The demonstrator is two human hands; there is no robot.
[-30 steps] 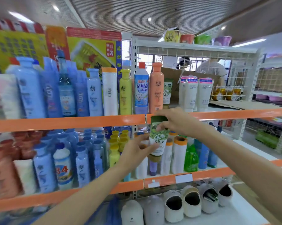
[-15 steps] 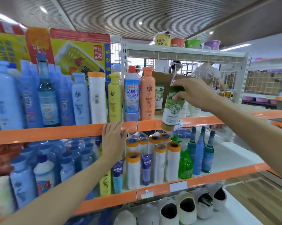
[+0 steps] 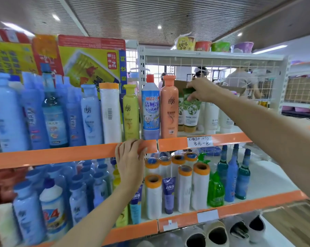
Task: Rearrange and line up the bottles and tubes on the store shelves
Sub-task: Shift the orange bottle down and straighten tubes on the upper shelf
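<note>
A green and white tube stands cap-down on the upper shelf, just right of the tall orange bottle. My right hand pinches the tube's dark green top end. A second, similar green tube stands behind it, partly hidden. White tubes stand to the right. My left hand rests with its fingers on the orange edge of the upper shelf. To the left stand a blue-label bottle, a yellow bottle and several blue bottles.
The lower shelf holds white rolls with orange caps, a purple tube, a green pump bottle, dark blue bottles and several blue bottles on the left. Slippers lie on the bottom shelf. People stand behind the wire mesh.
My right hand lifted the green tube from the lower shelf level and set it on the upper shelf beside the orange bottle. My left hand moved up onto the shelf edge.
</note>
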